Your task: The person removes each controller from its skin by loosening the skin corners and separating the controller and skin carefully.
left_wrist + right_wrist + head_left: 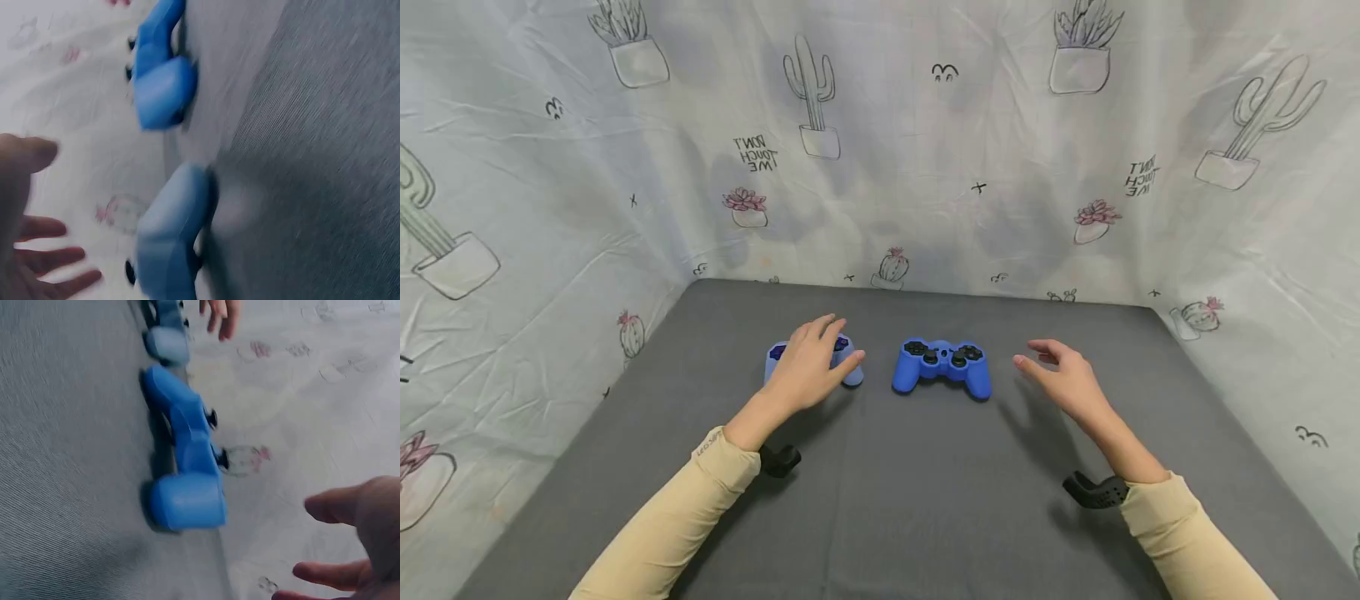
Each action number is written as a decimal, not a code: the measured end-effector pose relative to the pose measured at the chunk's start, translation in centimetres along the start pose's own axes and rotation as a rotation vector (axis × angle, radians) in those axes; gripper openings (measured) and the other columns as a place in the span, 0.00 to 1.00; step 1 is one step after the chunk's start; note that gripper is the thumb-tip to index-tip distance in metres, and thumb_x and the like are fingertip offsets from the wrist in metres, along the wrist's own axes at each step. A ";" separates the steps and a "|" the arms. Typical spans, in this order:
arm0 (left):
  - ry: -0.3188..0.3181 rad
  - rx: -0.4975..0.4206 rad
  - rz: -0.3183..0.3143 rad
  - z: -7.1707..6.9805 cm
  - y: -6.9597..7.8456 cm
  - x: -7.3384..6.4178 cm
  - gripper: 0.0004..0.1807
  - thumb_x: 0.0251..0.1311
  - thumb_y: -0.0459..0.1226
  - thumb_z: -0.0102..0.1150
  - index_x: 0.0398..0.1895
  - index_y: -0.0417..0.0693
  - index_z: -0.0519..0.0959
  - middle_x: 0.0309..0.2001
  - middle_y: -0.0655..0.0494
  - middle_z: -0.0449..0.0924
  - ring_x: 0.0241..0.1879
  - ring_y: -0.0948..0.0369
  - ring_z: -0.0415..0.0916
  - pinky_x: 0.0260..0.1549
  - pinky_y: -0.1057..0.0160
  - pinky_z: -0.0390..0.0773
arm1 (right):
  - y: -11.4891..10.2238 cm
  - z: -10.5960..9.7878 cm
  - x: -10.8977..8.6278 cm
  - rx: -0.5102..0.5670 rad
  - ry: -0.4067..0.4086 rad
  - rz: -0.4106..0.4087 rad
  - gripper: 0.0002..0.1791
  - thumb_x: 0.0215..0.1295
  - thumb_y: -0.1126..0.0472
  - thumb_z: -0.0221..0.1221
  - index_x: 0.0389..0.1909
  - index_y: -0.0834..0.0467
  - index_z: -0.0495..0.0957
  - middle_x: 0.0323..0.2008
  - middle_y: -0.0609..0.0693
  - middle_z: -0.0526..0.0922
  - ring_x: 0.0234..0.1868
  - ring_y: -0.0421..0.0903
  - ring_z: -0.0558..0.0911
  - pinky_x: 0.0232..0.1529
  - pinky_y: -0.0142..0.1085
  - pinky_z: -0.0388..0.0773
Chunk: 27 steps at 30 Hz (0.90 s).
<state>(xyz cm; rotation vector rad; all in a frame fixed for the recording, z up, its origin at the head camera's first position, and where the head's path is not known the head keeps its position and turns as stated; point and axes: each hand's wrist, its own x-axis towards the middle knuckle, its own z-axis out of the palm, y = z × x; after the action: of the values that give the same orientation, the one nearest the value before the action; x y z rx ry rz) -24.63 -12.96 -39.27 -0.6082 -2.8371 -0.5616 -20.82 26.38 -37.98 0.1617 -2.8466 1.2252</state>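
Two game controllers lie on a dark grey cloth. A light blue game controller (852, 377) is on the left, partly hidden behind my left hand (811, 365). That hand hovers over it with its fingers spread and extended; the left wrist view shows a gap between the hand and the light blue controller (165, 250). The bright blue game controller (942, 360) with black buttons and two thumbsticks rests in the middle, its grips toward me. To its right my right hand (1066, 379) is held in the air, fingers loosely bent, touching nothing. In the right wrist view the bright blue controller (190, 500) stands apart from that hand.
The grey cloth (910, 500) covers the table. A pale curtain (910, 150) printed with potted cacti hangs behind the table and along both sides. Black wrist bands (1097, 490) sit at the cuffs of the beige sleeves.
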 end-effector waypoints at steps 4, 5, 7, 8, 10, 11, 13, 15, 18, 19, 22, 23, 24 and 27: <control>0.062 -0.327 0.076 0.3 0.7 0.2 0.33 0.71 0.54 0.51 0.68 0.41 0.67 0.64 0.44 0.68 0.63 0.50 0.66 0.57 0.47 0.69 | 0.2 -0.6 0.0 0.182 -0.036 0.002 0.34 0.69 0.45 0.59 0.65 0.66 0.68 0.60 0.64 0.73 0.60 0.59 0.73 0.56 0.53 0.71; 0.058 -0.405 0.081 0.4 0.8 0.2 0.31 0.71 0.53 0.53 0.68 0.42 0.67 0.63 0.46 0.70 0.61 0.52 0.68 0.55 0.49 0.71 | 0.3 -0.8 0.0 0.235 -0.050 -0.001 0.33 0.69 0.47 0.60 0.64 0.67 0.69 0.59 0.64 0.74 0.58 0.56 0.76 0.56 0.51 0.72; 0.025 -0.552 0.070 0.6 1.1 0.3 0.30 0.69 0.52 0.56 0.67 0.44 0.68 0.60 0.48 0.72 0.58 0.55 0.71 0.54 0.51 0.73 | 0.7 -1.1 0.1 0.367 -0.089 0.015 0.32 0.69 0.51 0.62 0.64 0.69 0.69 0.57 0.61 0.76 0.55 0.51 0.79 0.56 0.48 0.73; 0.004 -0.605 0.051 0.7 1.1 0.4 0.30 0.69 0.52 0.57 0.67 0.45 0.69 0.60 0.50 0.73 0.58 0.57 0.72 0.53 0.53 0.74 | 1.0 -1.3 0.2 0.442 -0.115 0.030 0.31 0.69 0.53 0.62 0.64 0.70 0.68 0.57 0.60 0.76 0.54 0.48 0.80 0.56 0.47 0.73; -0.041 -0.682 0.014 1.1 1.3 0.6 0.31 0.67 0.52 0.59 0.67 0.48 0.68 0.60 0.53 0.74 0.57 0.61 0.73 0.52 0.55 0.74 | 1.6 -1.5 0.4 0.580 -0.172 0.071 0.31 0.69 0.57 0.62 0.64 0.72 0.66 0.57 0.58 0.76 0.55 0.46 0.79 0.58 0.46 0.71; -0.060 -0.712 -0.001 1.3 1.4 0.7 0.31 0.66 0.53 0.59 0.68 0.48 0.68 0.60 0.54 0.74 0.56 0.62 0.73 0.51 0.56 0.75 | 1.8 -1.6 0.5 0.640 -0.199 0.095 0.31 0.70 0.58 0.62 0.64 0.73 0.64 0.58 0.58 0.76 0.56 0.46 0.79 0.59 0.46 0.70; -0.080 -0.754 -0.008 1.7 1.5 1.1 0.33 0.66 0.52 0.61 0.69 0.47 0.67 0.61 0.52 0.73 0.57 0.61 0.73 0.51 0.56 0.75 | 2.3 -1.6 0.9 0.738 -0.247 0.128 0.31 0.71 0.60 0.60 0.66 0.74 0.61 0.60 0.59 0.75 0.59 0.50 0.77 0.61 0.47 0.68; -0.092 -0.787 0.001 2.1 1.8 1.6 0.34 0.65 0.50 0.62 0.70 0.46 0.65 0.62 0.49 0.73 0.57 0.60 0.73 0.51 0.55 0.75 | 2.8 -1.5 1.4 0.815 -0.291 0.132 0.31 0.73 0.62 0.56 0.68 0.75 0.58 0.63 0.63 0.72 0.61 0.54 0.75 0.62 0.48 0.66; -0.127 -0.818 0.014 2.7 2.2 2.2 0.36 0.64 0.48 0.64 0.71 0.44 0.64 0.64 0.45 0.71 0.58 0.57 0.73 0.53 0.54 0.74 | 3.5 -1.1 2.0 0.916 -0.343 0.131 0.32 0.75 0.66 0.53 0.70 0.77 0.51 0.63 0.66 0.70 0.63 0.56 0.72 0.63 0.49 0.64; -0.143 -0.826 0.011 2.9 2.3 2.4 0.37 0.63 0.47 0.65 0.72 0.44 0.63 0.65 0.45 0.70 0.59 0.56 0.73 0.54 0.54 0.73 | 3.7 -0.9 2.1 0.944 -0.360 0.128 0.32 0.75 0.67 0.51 0.71 0.78 0.49 0.63 0.66 0.70 0.64 0.57 0.72 0.64 0.49 0.63; -0.188 -0.834 -0.016 3.6 2.7 2.9 0.40 0.62 0.47 0.67 0.72 0.43 0.62 0.66 0.43 0.69 0.59 0.56 0.73 0.55 0.54 0.72 | 4.4 -0.5 2.5 1.007 -0.387 0.137 0.32 0.75 0.70 0.50 0.71 0.78 0.46 0.62 0.65 0.72 0.65 0.59 0.69 0.65 0.50 0.60; -0.198 -0.836 -0.030 3.8 2.8 3.0 0.40 0.61 0.47 0.67 0.73 0.43 0.62 0.66 0.43 0.69 0.59 0.56 0.73 0.55 0.54 0.72 | 4.5 -0.3 2.5 1.015 -0.397 0.137 0.32 0.75 0.71 0.49 0.71 0.78 0.45 0.62 0.64 0.72 0.66 0.59 0.69 0.65 0.50 0.60; -0.206 -0.836 -0.042 4.0 3.0 3.1 0.41 0.61 0.46 0.68 0.73 0.42 0.61 0.66 0.43 0.68 0.59 0.55 0.73 0.55 0.53 0.72 | 4.7 -0.2 2.6 1.022 -0.406 0.138 0.32 0.75 0.71 0.48 0.71 0.78 0.45 0.62 0.65 0.72 0.66 0.59 0.68 0.65 0.50 0.59; -0.215 -0.814 -0.087 4.4 3.3 3.2 0.41 0.61 0.44 0.68 0.72 0.40 0.61 0.65 0.43 0.70 0.60 0.54 0.72 0.55 0.54 0.72 | 5.0 0.3 2.8 1.022 -0.419 0.152 0.33 0.75 0.72 0.49 0.72 0.77 0.44 0.64 0.67 0.69 0.66 0.59 0.68 0.66 0.50 0.59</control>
<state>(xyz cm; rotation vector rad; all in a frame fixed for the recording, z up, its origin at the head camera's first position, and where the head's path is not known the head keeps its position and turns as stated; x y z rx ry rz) -26.57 -7.25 -41.42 -0.6840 -2.7451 -1.7944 -24.20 29.39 -41.59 0.2415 -2.1847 2.8318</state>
